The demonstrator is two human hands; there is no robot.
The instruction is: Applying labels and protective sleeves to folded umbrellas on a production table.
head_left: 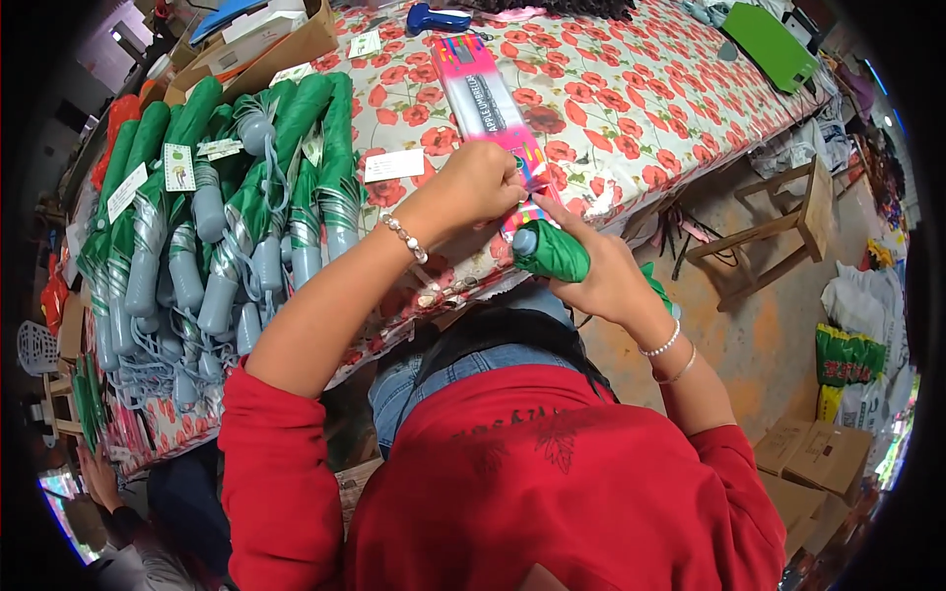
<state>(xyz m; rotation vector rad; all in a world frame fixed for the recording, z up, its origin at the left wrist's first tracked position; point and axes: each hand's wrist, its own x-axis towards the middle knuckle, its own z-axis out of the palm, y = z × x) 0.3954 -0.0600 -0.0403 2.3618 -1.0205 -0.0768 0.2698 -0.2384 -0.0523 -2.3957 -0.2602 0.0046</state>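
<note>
My left hand [480,181] is closed at the near end of a pink and clear plastic sleeve [487,97] that lies flat on the table. Its fingers pinch the sleeve's edge. My right hand [608,275] is wrapped round a folded green umbrella [558,255], whose grey tip points toward the sleeve. The right fingertips reach the sleeve's near end, close to the left fist. Most of the umbrella's far part is hidden behind the right hand and wrist. To the left lies a pile of folded green umbrellas [307,123] with grey handles, straps and hanging tags.
A floral cloth covers the table [611,74]. On it are a white card [394,165], a blue handheld device [438,19] and an open cardboard box [258,51]. A green panel [772,46] stands far right. A wooden stool [788,222] and cartons [816,456] are at the right. Another person's hand [100,479] shows lower left.
</note>
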